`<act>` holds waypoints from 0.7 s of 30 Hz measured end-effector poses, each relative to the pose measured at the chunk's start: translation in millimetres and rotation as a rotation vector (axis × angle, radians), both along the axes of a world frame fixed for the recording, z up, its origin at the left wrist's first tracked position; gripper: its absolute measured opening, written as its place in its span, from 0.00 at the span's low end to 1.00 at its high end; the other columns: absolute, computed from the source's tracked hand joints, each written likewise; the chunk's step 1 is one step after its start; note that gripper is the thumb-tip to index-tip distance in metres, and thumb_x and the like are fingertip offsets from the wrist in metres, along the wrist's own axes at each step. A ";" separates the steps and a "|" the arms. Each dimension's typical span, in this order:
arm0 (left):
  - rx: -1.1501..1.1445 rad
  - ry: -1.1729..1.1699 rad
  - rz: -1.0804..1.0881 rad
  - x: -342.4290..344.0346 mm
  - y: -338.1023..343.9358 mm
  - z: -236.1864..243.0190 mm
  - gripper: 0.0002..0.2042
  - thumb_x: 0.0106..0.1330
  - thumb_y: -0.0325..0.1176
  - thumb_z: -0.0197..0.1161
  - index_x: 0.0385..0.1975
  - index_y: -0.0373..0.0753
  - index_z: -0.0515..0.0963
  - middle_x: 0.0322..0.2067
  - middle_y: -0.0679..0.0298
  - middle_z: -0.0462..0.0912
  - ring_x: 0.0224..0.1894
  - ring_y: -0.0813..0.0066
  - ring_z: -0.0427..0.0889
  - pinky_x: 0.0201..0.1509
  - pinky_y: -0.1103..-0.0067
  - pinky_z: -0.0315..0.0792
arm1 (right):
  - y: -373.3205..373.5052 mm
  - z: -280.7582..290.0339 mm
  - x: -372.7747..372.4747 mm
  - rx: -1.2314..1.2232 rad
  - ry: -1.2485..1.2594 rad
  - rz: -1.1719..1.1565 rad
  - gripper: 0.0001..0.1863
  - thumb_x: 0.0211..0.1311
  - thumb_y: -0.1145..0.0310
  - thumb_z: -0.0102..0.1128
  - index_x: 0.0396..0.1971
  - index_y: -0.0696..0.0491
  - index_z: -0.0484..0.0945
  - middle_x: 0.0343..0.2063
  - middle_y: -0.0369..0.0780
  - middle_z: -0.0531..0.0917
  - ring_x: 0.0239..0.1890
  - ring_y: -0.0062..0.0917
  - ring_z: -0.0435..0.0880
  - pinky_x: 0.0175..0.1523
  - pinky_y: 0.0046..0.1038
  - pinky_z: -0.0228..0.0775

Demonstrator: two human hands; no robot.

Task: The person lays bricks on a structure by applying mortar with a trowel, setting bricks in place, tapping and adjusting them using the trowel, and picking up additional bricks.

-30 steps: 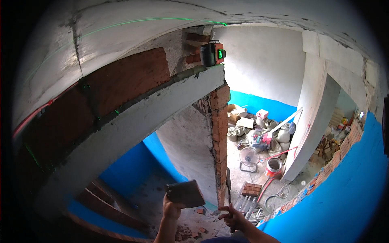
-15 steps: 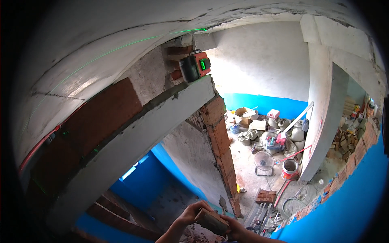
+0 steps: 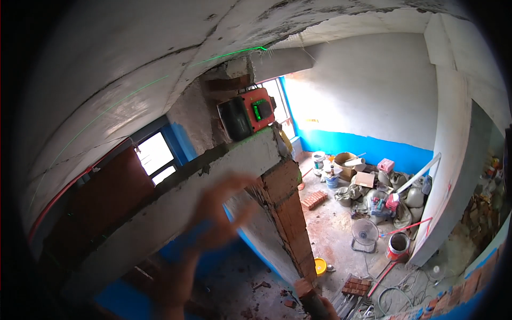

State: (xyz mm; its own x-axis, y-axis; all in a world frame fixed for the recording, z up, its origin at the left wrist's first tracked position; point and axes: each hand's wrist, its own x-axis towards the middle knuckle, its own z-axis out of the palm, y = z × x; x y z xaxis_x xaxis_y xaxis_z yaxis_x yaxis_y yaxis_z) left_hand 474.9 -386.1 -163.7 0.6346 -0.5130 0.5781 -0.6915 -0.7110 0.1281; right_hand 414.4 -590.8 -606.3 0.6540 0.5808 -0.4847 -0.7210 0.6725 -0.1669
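My left hand (image 3: pixel 221 210) is raised in front of the pale concrete beam (image 3: pixel 160 218), blurred by motion; its thumb and fingers look apart, with nothing visible between them. At the lower edge, my right hand (image 3: pixel 329 309) is mostly cut off and grips a reddish-brown brick (image 3: pixel 308 294), seen end-up beside the foot of the brick wall end (image 3: pixel 290 213). A red and black laser level (image 3: pixel 248 113) sits on the beam's right end, its front window glowing green. Whether my left hand touches the beam cannot be made out.
Green laser lines cross the ceiling close above. Far below on the floor are a fan (image 3: pixel 365 233), a bucket (image 3: pixel 398 246), stacked bricks (image 3: pixel 357 286), filled sacks (image 3: pixel 416 197) and a yellow lid-like round thing (image 3: pixel 320 266). A window (image 3: pixel 155 153) shows behind the beam.
My left hand has let go of the brick and risen toward the beam. The brick stays in my right hand, now lower and turned. The view has shifted, bringing the laser level closer.
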 end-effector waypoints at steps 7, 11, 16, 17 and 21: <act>-0.148 -0.027 0.658 118.1 14.6 140.1 0.36 0.59 0.65 0.57 0.48 0.31 0.76 0.39 0.54 0.83 0.44 0.65 0.82 0.47 0.73 0.74 | -47.3 -12.7 21.6 -0.080 0.004 -0.104 0.23 0.66 0.51 0.52 0.48 0.55 0.73 0.21 0.37 0.79 0.10 0.18 0.70 0.08 0.14 0.56; -0.313 0.326 0.740 149.6 0.8 145.6 0.45 0.49 0.78 0.54 0.47 0.36 0.80 0.44 0.51 0.81 0.47 0.58 0.79 0.54 0.66 0.70 | -76.9 -22.4 27.1 -0.133 0.035 -0.181 0.23 0.66 0.50 0.52 0.48 0.55 0.73 0.22 0.37 0.79 0.10 0.18 0.70 0.08 0.14 0.56; -0.119 0.557 0.760 143.4 -5.6 168.6 0.48 0.47 0.78 0.56 0.53 0.35 0.76 0.50 0.46 0.78 0.52 0.49 0.77 0.55 0.61 0.71 | -96.0 -28.3 36.3 -0.184 0.049 -0.218 0.23 0.66 0.50 0.52 0.48 0.55 0.73 0.22 0.37 0.79 0.10 0.18 0.70 0.08 0.14 0.57; -0.073 0.634 0.746 141.8 -8.5 170.4 0.49 0.47 0.77 0.58 0.56 0.35 0.73 0.53 0.45 0.76 0.53 0.46 0.76 0.55 0.60 0.71 | -98.7 -30.1 36.6 -0.195 0.055 -0.217 0.23 0.66 0.50 0.52 0.48 0.55 0.73 0.22 0.37 0.79 0.10 0.18 0.70 0.08 0.14 0.57; -0.108 0.671 0.740 158.1 9.5 172.0 0.56 0.40 0.77 0.63 0.63 0.37 0.65 0.57 0.45 0.71 0.51 0.46 0.79 0.54 0.57 0.73 | -99.7 -33.7 47.2 -0.224 0.052 -0.200 0.23 0.66 0.50 0.52 0.48 0.55 0.73 0.23 0.37 0.79 0.10 0.18 0.70 0.08 0.14 0.57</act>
